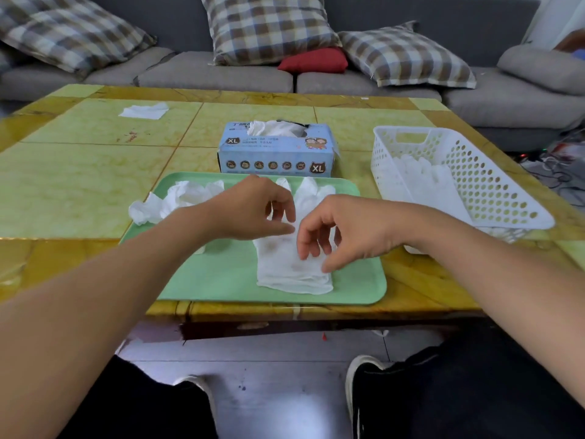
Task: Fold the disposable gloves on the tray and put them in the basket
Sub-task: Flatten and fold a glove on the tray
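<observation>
- The flat glove (pixel 292 267) lies spread on the green tray (pixel 357 289), cuff toward the near rim, fingers pointing to the glove box (pixel 277 153).
- The left hand (pixel 250 207) and the right hand (pixel 345 231) hover over the middle of this glove, fingers curled and loosely parted; neither visibly pinches the film, and contact at the fingertips cannot be confirmed.
- A crumpled pile of gloves (pixel 171 201) rests at the far left of the tray, partly over its rim.
- The white basket (pixel 506 185) stands just right of the tray and already holds gloves.
- Handling judgement: the film looks very light, limp and thin. It probably clings, wrinkles and springs open after folding.
- Recommended hold: pinch the finger end lightly at both edges, lay it over the cuff, then press the crease flat.
</observation>
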Motion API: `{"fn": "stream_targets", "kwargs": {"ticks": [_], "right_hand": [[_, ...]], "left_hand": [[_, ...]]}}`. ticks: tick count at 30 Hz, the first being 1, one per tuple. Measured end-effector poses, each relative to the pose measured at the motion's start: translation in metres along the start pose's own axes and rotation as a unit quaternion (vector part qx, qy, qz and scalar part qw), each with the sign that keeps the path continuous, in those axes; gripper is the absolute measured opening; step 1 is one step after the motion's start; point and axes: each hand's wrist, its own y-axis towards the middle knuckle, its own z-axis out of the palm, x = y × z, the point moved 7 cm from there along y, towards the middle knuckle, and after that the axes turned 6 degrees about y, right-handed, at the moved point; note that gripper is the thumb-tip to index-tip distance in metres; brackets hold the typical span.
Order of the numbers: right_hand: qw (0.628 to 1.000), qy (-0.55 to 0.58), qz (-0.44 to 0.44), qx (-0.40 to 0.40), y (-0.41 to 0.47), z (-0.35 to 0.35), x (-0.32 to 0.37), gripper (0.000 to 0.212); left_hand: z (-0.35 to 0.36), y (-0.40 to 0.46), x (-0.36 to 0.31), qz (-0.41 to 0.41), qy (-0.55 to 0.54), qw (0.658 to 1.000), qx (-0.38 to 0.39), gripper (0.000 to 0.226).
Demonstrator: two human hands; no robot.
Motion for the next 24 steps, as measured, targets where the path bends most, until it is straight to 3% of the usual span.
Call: {"fn": "stream_targets", "kwargs": {"ticks": [2,5,8,12,16,22,24], "right_hand": [[0.999,-0.005,0.008,0.037,-0.010,0.019,-0.003,0.028],[1.000,-0.015,0.017,0.018,-0.013,0.028,-0.012,0.029],[0.999,0.031,0.029,-0.030,-0.014,0.024,-0.017,0.019],[0.996,-0.026,0.047,-0.077,-0.014,0.022,-0.024,0.019],[0.996,-0.038,0.035,-0.074,-0.014,0.022,-0.018,0.005],[0.999,-0.015,0.032,-0.025,-0.019,0.020,-0.016,0.005],[0.999,-0.032,0.038,0.008,-0.021,0.024,-0.019,0.016]], "left_hand": [[0.010,-0.013,-0.015,0.002,-0.032,0.996,0.081,0.008],[0.023,-0.026,-0.022,-0.014,-0.070,0.985,0.159,0.013],[0.027,-0.035,-0.022,-0.034,-0.074,0.982,0.171,0.022],[0.030,-0.040,-0.024,-0.037,-0.027,0.988,0.150,0.024],[0.030,-0.041,-0.028,-0.024,-0.041,0.987,0.156,0.010],[0.026,-0.045,-0.031,-0.007,-0.055,0.980,0.192,0.005],[0.027,-0.045,-0.032,-0.003,-0.049,0.978,0.205,0.006]]}}
